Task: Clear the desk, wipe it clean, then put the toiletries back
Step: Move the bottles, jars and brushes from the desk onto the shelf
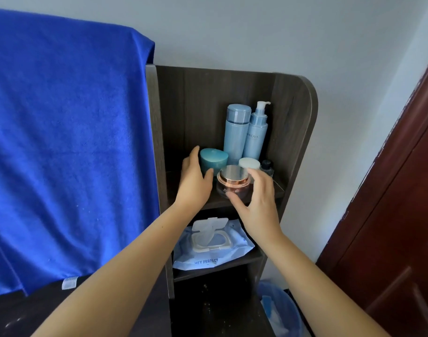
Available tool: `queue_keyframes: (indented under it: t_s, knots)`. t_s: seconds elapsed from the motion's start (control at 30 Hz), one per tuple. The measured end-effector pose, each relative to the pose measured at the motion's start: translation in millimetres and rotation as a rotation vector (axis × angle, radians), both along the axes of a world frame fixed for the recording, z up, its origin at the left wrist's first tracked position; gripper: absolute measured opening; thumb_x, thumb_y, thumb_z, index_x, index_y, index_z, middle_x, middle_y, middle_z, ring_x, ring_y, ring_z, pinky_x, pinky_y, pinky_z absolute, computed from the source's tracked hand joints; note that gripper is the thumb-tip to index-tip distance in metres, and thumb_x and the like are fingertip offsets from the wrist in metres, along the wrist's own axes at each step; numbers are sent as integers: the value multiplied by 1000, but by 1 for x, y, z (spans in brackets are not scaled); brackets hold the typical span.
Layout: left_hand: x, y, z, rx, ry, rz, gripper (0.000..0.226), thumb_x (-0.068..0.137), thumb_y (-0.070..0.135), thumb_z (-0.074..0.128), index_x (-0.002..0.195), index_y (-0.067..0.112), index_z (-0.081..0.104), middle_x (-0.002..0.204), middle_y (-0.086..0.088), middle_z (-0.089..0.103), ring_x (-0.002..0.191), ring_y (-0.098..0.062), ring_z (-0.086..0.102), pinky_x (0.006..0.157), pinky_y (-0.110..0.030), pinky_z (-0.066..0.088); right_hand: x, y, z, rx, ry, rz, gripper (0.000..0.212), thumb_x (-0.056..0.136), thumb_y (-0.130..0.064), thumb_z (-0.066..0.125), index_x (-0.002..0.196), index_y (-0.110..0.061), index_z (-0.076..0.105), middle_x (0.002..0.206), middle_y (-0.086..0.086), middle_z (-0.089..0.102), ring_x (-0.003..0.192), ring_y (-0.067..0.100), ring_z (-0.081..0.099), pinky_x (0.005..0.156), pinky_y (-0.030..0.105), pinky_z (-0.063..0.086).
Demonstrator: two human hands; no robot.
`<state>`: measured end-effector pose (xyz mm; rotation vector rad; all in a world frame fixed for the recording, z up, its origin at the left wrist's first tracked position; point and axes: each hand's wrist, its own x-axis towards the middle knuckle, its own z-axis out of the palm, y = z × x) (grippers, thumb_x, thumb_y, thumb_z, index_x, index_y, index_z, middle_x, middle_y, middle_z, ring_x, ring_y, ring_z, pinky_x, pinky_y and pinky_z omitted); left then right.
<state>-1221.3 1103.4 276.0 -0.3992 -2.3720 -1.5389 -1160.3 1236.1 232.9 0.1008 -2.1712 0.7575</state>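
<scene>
On the upper board of a dark wooden shelf unit [302,142] stand a tall light-blue bottle [236,132], a light-blue pump bottle [256,132], a teal jar [214,160], a white-lidded jar [249,163] and a small dark bottle [266,166]. At the front sits a rose-gold jar with a silver lid [233,172]. My right hand [259,205] wraps it, thumb on its lower front and fingers by the lid's right edge. My left hand [194,181] is open just left of the teal jar, thumb close to its base.
A pack of wet wipes [215,242] with its flap lifted lies on the shelf below. A blue towel [62,142] hangs over furniture on the left. A dark red door [390,215] is at the right. A bin lined with a blue bag [278,310] stands by the unit's foot.
</scene>
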Motion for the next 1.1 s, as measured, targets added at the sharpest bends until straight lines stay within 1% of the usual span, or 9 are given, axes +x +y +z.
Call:
queue_keyframes:
  t_s: [0.13, 0.27, 0.43, 0.5, 0.57, 0.67, 0.8, 1.0, 1.1]
  knots:
    - [40, -27, -12, -38, 266, -96, 44, 90, 4, 50, 131, 17, 41, 123, -2, 49, 107, -3, 48, 89, -11, 41, 21, -3, -9, 39, 143, -10, 47, 86, -36, 54, 123, -9, 44, 122, 16, 53, 115, 20, 45, 100, 21, 36]
    - [74, -81, -41, -97, 289, -223, 22, 90, 7, 49, 107, 18, 57, 89, 7, 55, 79, -11, 53, 64, -16, 44, 41, -38, -37, 66, 98, 163, 28, 89, -30, 49, 110, -13, 51, 109, 4, 55, 101, 12, 51, 86, 19, 45]
    - [79, -172, -106, -168, 111, -53, 20, 88, 14, 45, 99, 18, 60, 82, 16, 56, 71, -7, 54, 63, -10, 39, 37, -116, -94, 98, -118, 396, 18, 89, -26, 49, 104, -17, 53, 99, 5, 59, 95, 14, 52, 78, 23, 46]
    - [77, -214, -136, -152, -44, 65, 19, 90, 13, 45, 99, 21, 60, 80, 14, 57, 66, -8, 57, 69, -22, 47, 30, -149, -117, 105, -257, 444, 22, 88, -30, 47, 103, -16, 56, 100, 2, 57, 92, 13, 54, 72, 26, 47]
    - [77, -252, -163, -163, -191, 193, 18, 89, 14, 45, 99, 21, 59, 77, 8, 57, 68, -21, 60, 70, -35, 49, 21, -178, -141, 122, -396, 456, 26, 88, -33, 48, 103, -15, 57, 101, 1, 57, 92, 16, 56, 72, 28, 48]
    - [76, -292, -200, -274, -377, 348, 19, 88, 11, 47, 102, 16, 59, 90, -2, 63, 79, -27, 58, 71, -35, 45, 8, -217, -176, 103, -639, 427, 22, 90, -29, 54, 106, -13, 58, 106, 3, 58, 97, 22, 58, 77, 37, 49]
    - [74, -301, -249, -421, -607, 271, 14, 89, 20, 46, 97, 16, 57, 98, -6, 61, 91, -28, 57, 77, -36, 47, -3, -262, -214, 112, -942, 324, 28, 91, -33, 52, 109, -12, 55, 111, 7, 59, 102, 26, 56, 78, 38, 47]
    - [62, -285, -278, -636, -611, 232, 25, 91, 33, 46, 100, 11, 52, 106, -7, 60, 105, -28, 50, 85, -38, 37, -12, -296, -240, 224, -997, 99, 31, 91, -41, 50, 103, -13, 53, 110, 7, 58, 100, 29, 58, 67, 33, 42]
    - [55, -282, -279, -765, -601, 214, 28, 91, 36, 47, 98, 9, 50, 106, -8, 60, 104, -29, 52, 84, -37, 36, -19, -299, -241, 268, -1037, 60, 30, 90, -39, 51, 102, -12, 55, 109, 7, 60, 98, 29, 61, 70, 33, 45]
